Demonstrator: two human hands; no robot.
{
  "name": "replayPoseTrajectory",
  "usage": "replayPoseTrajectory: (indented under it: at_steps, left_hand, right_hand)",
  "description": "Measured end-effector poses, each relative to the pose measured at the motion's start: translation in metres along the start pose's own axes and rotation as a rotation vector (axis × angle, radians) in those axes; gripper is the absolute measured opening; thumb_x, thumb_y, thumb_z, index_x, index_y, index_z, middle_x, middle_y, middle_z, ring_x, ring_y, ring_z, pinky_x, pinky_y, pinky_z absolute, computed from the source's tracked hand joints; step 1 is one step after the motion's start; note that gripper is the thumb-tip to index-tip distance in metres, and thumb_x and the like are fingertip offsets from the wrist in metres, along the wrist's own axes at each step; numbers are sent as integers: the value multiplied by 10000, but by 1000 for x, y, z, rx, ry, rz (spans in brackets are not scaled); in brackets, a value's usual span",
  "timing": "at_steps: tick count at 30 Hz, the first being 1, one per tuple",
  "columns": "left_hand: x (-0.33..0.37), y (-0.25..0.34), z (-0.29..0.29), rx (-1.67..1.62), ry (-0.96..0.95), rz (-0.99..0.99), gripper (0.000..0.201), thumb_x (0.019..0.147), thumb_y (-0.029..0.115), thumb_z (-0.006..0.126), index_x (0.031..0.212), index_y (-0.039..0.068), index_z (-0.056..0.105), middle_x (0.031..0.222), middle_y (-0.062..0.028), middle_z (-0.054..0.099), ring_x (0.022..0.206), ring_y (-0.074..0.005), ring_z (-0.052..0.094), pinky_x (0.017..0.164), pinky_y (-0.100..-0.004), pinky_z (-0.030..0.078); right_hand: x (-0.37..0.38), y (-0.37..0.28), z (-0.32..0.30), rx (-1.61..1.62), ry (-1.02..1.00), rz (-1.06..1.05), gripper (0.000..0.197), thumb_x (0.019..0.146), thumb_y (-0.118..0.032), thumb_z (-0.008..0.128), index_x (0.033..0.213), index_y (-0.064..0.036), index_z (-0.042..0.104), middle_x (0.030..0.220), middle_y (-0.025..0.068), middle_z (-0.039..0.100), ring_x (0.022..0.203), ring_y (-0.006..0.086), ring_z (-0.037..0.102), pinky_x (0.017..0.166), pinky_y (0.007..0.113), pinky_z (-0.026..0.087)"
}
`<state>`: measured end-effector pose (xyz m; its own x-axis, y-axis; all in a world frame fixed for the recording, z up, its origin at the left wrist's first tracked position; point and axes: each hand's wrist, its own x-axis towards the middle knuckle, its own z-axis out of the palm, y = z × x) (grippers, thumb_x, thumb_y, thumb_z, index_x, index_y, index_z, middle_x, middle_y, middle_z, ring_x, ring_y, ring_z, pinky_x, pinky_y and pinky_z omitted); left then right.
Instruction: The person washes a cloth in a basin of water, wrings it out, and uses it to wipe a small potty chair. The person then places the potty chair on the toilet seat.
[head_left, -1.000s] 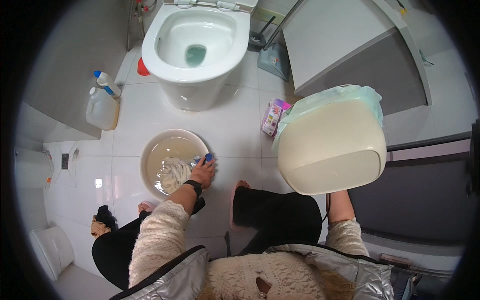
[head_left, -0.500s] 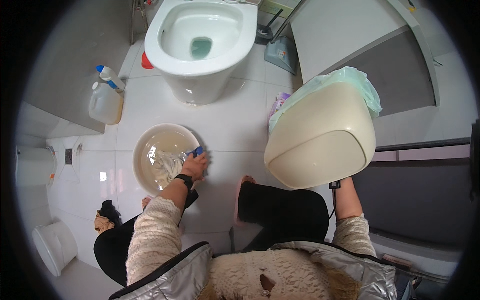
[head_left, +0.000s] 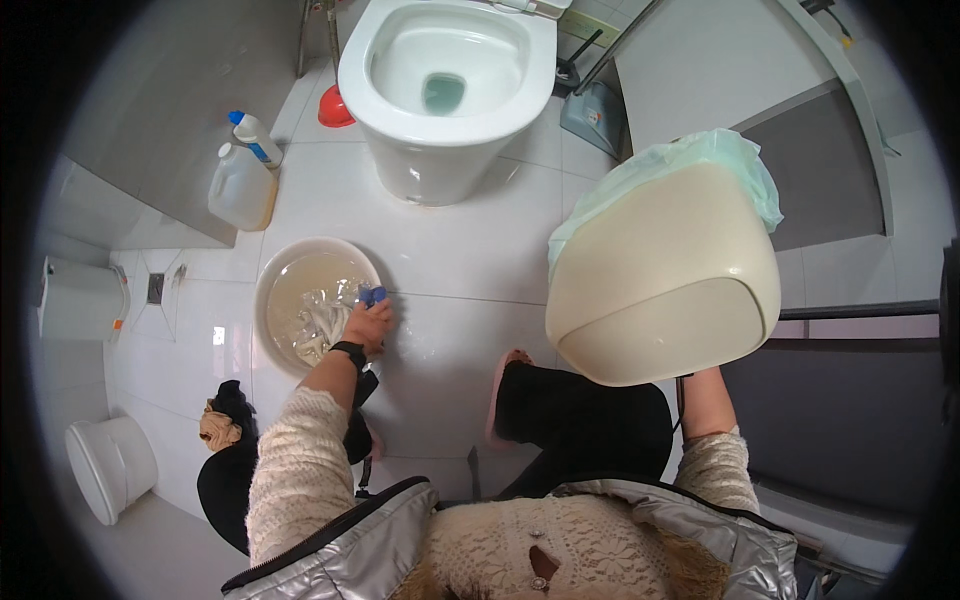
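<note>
At the right rim of a round cream basin (head_left: pixel 265 312) of cloudy water, my left hand (head_left: pixel 368 328) is closed around a small blue object (head_left: pixel 372 296), perhaps a scrubber, mostly covered by the fingers. Pale, wet cloth (head_left: pixel 322 322) lies in the water beside that hand. On the right, a beige trash bin (head_left: pixel 650 270) is held up and tilted, its pale green liner (head_left: pixel 690 150) folded over the far edge. My right forearm (head_left: pixel 708 405) reaches up behind the bin, which hides the hand supporting it.
A white toilet (head_left: pixel 440 150) stands ahead, with a red plunger (head_left: pixel 335 107) on its left and a grey dustpan (head_left: pixel 595 115) on its right. Two bottles, a jug (head_left: pixel 240 190) and a cleaner (head_left: pixel 256 138), stand at left. A lidded white bucket (head_left: pixel 112 465) and dark clothing (head_left: pixel 235 405) are nearer.
The whole view has shifted, so the toilet and bottles appear farther right. My left hand stays at the basin rim with the blue object; the bin remains held up.
</note>
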<state>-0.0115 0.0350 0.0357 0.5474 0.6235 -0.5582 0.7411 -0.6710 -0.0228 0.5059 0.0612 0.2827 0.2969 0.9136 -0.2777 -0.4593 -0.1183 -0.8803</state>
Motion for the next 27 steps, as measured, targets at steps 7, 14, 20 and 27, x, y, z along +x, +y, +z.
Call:
replayPoseTrajectory:
  at_steps: [7, 14, 20, 27]
  left_hand:
    - [-9, 4, 3, 12, 94, -46, 497, 697, 373, 675, 1151, 194, 578, 1297, -4, 448, 1338, -166, 250, 986, -418, 321]
    - [-30, 32, -82, -526, 467, -22, 477, 795, 203, 623, 1243, 107, 488, 1363, -122, 395, 1311, -308, 303, 1034, -467, 275]
    - [-96, 91, -232, -1275, 1136, 233, 367, 894, 160, 520, 1235, 37, 462, 1244, -166, 441, 1181, -317, 426, 971, -348, 366]
    - [-149, 144, -286, -1706, 1036, 353, 616, 984, 426, 183, 1436, 8, 153, 1488, -128, 197, 1372, -237, 182, 1112, -338, 138]
  right_hand:
    - [-2, -5, 16, -25, -31, 2, 547, 917, -470, 454, 1266, -49, 453, 1206, 101, 551, 1033, 220, 577, 839, 336, 508]
    - [-17, -9, 28, -2, -72, 18, 560, 911, -484, 457, 1263, -49, 456, 1204, 101, 552, 1030, 220, 578, 839, 334, 508]
    - [-27, -15, 54, 32, -170, 27, 571, 906, -497, 459, 1260, -49, 458, 1201, 102, 554, 1028, 219, 579, 839, 333, 508]
    - [-43, -30, 92, 57, -324, 54, 584, 901, -511, 462, 1257, -49, 461, 1198, 103, 555, 1026, 219, 580, 839, 331, 508]
